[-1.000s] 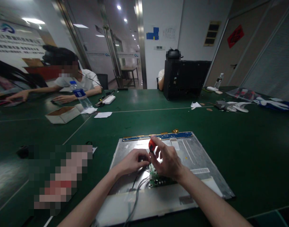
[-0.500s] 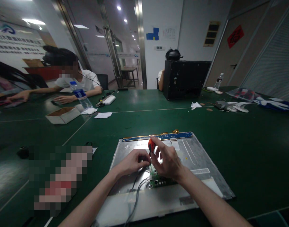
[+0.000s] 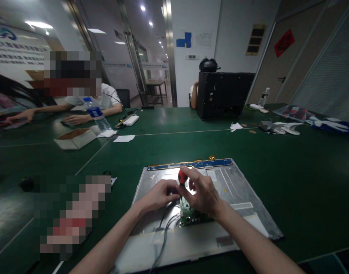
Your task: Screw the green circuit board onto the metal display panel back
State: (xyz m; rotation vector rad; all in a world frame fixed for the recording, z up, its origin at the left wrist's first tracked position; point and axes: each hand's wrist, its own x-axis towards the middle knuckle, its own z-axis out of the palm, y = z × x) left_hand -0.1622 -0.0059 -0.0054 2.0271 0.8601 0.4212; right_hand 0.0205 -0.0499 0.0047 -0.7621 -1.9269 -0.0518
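Holding red screwdriver [image 3: 182,177] — right hand [image 3: 202,191], panel label [image 3: 242,206] unreadable

Dim room, small ceiling lights [image 3: 39,24], glare on metal panel [image 3: 197,243].

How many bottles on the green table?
2. A blue-capped bottle at far left, behind the open box; a smaller bottle at back right, past the black casing. The casing may hide others.

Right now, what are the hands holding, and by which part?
The right hand holds a screwdriver by its red-and-black handle; whether the left hand grips anything cannot be told.
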